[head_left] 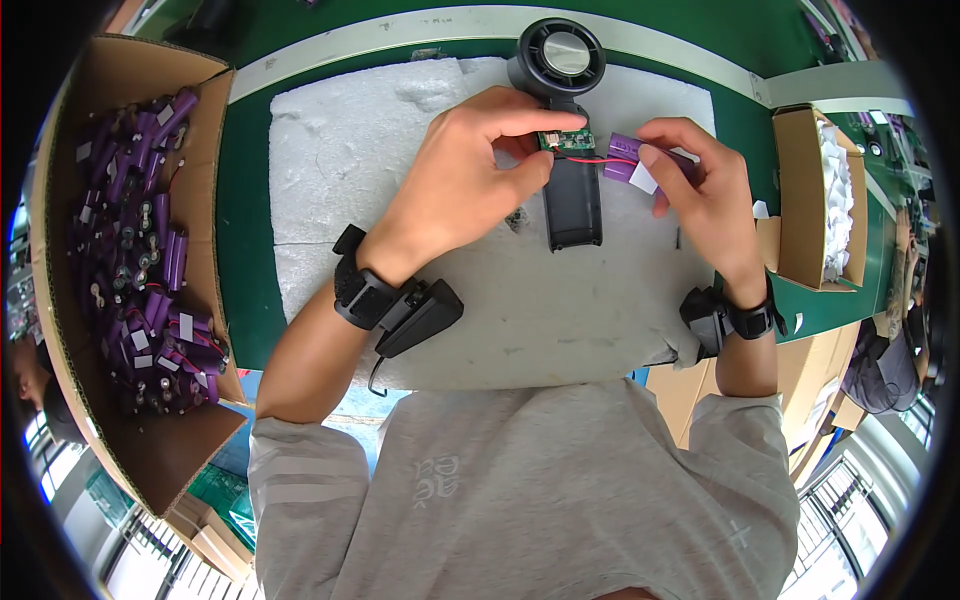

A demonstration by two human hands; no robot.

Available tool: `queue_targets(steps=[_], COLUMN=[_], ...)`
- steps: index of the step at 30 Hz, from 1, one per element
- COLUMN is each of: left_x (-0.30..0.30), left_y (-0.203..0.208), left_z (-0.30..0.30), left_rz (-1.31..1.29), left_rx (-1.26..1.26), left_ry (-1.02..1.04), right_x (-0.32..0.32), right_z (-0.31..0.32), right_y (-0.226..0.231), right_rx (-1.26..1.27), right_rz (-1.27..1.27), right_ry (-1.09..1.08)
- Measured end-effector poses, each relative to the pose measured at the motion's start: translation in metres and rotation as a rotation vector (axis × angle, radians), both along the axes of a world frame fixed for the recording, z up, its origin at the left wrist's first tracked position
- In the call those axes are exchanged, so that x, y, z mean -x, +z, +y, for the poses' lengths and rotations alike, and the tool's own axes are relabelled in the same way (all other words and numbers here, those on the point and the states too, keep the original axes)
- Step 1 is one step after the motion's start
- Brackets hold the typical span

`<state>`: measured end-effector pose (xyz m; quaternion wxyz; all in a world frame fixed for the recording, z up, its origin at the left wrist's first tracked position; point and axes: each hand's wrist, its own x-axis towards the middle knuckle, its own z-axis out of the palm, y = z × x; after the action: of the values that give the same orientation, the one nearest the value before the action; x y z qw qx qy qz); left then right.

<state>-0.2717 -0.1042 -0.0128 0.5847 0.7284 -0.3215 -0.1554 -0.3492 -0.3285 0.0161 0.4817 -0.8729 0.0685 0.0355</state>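
Observation:
A black handheld fan [572, 210] lies with its round head away from me and its handle housing uncovered, showing a green circuit board [576, 138]. My left hand [450, 175] grips the fan around the board: the index finger lies across the top of the board, the thumb at its lower left edge. My right hand [705, 180] pinches a purple battery [622, 150] with a white sticker [643, 179] just right of the handle. A red wire [590, 160] runs from the battery to the board's left end. The plug end is partly hidden by my left thumb.
The fan rests on a white foam sheet [340, 150] on a green table [245, 260]. At the left, a cardboard box [150, 455] holds many purple batteries. A smaller box [797, 200] with white pieces stands at the right. Other people sit at both sides.

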Motion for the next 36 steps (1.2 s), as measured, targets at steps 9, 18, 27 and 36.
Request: queue_targets(steps=[9,18,27,36], left_x=[0.001,0.010,0.013,0.013], left_y=[0.000,0.005,0.007,0.004], left_z=[-0.009,-0.014,-0.016,-0.015], left_rz=[0.052,0.000,0.015,0.011], left_rx=[0.015,0.004,-0.042,-0.023], left_ry=[0.077,0.158,0.177,0.181], right_x=[0.001,0.004,0.003,-0.001], right_z=[0.001,0.003,0.008,0.002], right_y=[0.001,0.006,0.002,0.014], right_rx=[0.510,0.580,0.660,0.525], right_rz=[-0.497,-0.566,-0.559,-0.458], right_ry=[0.121,0.222,0.210,0.238])
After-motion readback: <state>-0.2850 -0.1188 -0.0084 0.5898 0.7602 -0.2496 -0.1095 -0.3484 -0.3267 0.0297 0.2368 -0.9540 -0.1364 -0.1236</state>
